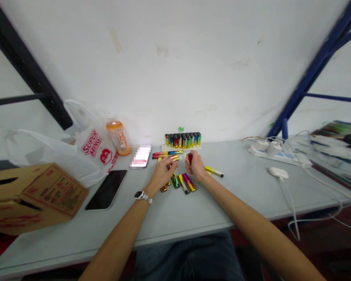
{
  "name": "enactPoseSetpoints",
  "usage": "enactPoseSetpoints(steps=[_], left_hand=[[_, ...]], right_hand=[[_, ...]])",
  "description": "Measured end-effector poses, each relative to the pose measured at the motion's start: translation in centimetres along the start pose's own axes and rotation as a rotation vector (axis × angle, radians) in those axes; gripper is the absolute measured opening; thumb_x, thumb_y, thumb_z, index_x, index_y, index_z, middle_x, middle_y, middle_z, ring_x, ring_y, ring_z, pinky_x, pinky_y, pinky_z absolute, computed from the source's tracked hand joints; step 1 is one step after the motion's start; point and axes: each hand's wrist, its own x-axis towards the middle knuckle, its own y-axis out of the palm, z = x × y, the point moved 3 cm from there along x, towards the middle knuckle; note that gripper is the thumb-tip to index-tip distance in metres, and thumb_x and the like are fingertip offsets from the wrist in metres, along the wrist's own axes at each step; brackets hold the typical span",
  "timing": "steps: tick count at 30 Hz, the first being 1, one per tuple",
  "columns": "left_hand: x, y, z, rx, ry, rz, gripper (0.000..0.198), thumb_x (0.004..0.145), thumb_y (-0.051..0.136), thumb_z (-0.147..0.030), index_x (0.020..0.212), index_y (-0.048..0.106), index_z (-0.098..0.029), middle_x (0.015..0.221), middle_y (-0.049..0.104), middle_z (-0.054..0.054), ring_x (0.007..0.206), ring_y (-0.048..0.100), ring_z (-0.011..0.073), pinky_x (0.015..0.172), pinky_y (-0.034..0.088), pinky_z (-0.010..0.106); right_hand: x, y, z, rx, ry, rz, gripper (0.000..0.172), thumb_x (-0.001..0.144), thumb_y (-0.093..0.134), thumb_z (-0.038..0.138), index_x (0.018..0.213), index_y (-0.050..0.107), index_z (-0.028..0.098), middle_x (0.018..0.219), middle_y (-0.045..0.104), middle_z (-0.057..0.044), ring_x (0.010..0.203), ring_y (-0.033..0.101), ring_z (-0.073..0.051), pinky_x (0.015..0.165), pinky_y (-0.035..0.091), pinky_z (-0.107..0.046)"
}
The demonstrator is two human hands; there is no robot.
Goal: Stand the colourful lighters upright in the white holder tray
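My right hand (196, 166) is closed around a red lighter (190, 157), held upright just in front of a white tray (181, 148) that carries a row of several coloured lighters (183, 139) standing on end. My left hand (164, 171) is curled over a gold lighter (173, 157), fingers pinched on it, a watch on the wrist. Several loose lighters (183, 182) in green, yellow and magenta lie on the grey table (175, 214) between my hands. A yellow lighter (214, 171) lies to the right of my right hand.
A black phone (107, 189) and a lit phone (140, 156) lie left of my hands. Further left are a cardboard box (29, 197), a white plastic bag (84, 152) and an orange drink bottle (117, 136). A power strip (273, 152) with cables and a white charger (278, 172) lie right.
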Motion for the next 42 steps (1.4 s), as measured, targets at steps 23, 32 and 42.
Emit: enactPoseSetpoints(steps=[23,32,42], left_hand=[[0.0,0.0,-0.3,0.007,-0.017,0.018,0.027,0.092,0.054,-0.031,0.071,0.065,-0.018,0.077,0.062,0.002,0.069,0.054,0.0149,0.074,0.044,0.031],[0.0,0.1,-0.3,0.017,-0.021,0.023,0.029,0.093,0.054,-0.032,0.070,0.065,-0.018,0.076,0.062,0.001,0.069,0.054,0.0146,0.072,0.044,0.029],[-0.1,0.2,-0.3,0.018,-0.018,0.033,0.028,0.092,0.053,-0.031,0.071,0.065,-0.018,0.076,0.063,0.002,0.068,0.054,0.0146,0.071,0.044,0.030]], right_hand=[[-0.1,-0.2,0.2,-0.174,-0.288,-0.054,0.048,0.081,0.061,0.066,0.069,0.045,0.023,0.052,0.041,0.007,0.044,0.031,-0.008,0.042,0.023,-0.023],[-0.8,-0.5,0.8,-0.467,-0.395,-0.181,0.043,0.089,0.048,0.049,0.058,0.047,0.020,0.052,0.040,0.004,0.055,0.038,-0.012,0.055,0.028,-0.027],[-0.7,-0.2,0.5,-0.511,-0.377,-0.189,0.034,0.088,0.045,0.040,0.061,0.041,0.022,0.055,0.037,0.005,0.057,0.036,-0.012,0.054,0.026,-0.027]])
